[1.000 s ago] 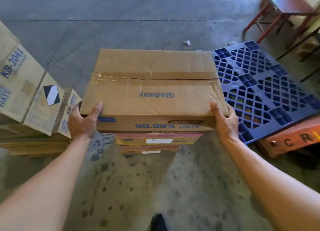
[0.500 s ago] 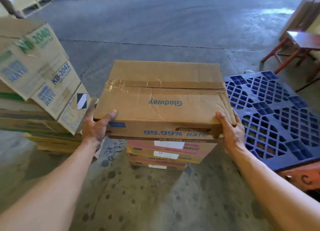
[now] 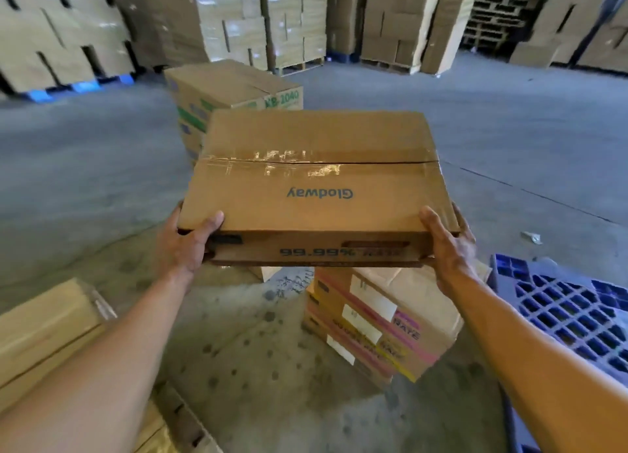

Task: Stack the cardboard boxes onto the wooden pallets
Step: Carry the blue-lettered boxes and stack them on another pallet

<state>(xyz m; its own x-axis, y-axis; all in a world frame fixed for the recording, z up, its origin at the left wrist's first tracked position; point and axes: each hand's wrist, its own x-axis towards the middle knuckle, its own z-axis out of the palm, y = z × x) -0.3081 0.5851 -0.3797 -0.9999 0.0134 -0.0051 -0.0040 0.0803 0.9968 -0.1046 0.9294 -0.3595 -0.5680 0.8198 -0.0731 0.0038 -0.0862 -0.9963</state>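
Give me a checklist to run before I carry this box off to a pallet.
1. Left hand grips the box at its near left corner: ok.
2. Right hand grips the near right corner: ok.
3. Box held clear above the stack: ok.
4. Tape over the top seam is wrinkled, with a dark gap along the seam's right part: cannot tell if it holds.
5. Way straight ahead: the KB-2040 carton stands beyond the box: not ok.
6. Free wooden pallet to set it on: cannot tell; only the blue pallet at right shows bare.
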